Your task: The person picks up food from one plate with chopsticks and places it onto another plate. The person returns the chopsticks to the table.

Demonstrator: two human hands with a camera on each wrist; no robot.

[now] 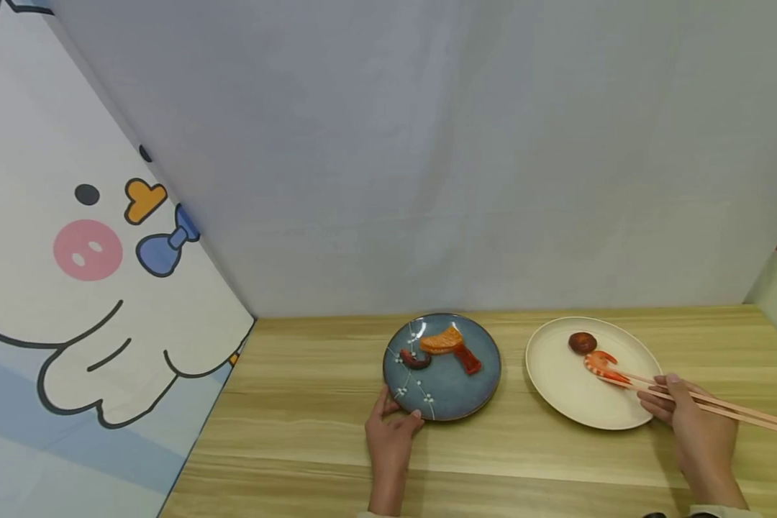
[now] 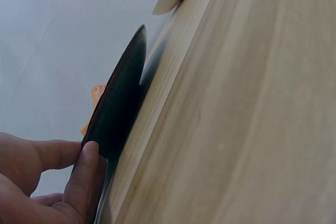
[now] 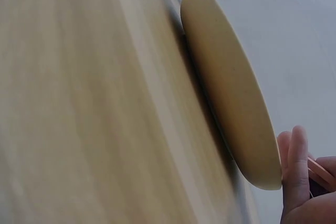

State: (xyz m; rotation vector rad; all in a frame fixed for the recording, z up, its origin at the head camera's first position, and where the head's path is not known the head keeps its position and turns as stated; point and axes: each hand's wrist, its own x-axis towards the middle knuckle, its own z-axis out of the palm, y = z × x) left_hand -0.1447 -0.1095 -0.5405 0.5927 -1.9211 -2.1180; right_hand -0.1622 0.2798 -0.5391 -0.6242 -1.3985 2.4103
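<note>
At the near left rim of a blue plate [image 1: 453,396], my left hand [image 1: 390,437] holds the edge between thumb and fingers. On that plate lie an orange striped slice [image 1: 442,341] like salmon, a red strip [image 1: 468,360] and a dark curled piece [image 1: 416,361]. My right hand [image 1: 696,421] grips a pair of wooden chopsticks [image 1: 744,412] over the right side of a cream plate [image 1: 570,392]. The chopstick tips are at the tail of a shrimp [image 1: 597,362]; whether it is lifted, I cannot tell. Beside the shrimp sits a round brown piece [image 1: 583,343].
Both plates stand side by side on a wood-grain table [image 1: 298,417]. A pale curtain-like wall [image 1: 427,158] rises behind the table's far edge. To the left hangs a panel with a cartoon figure [image 1: 32,180].
</note>
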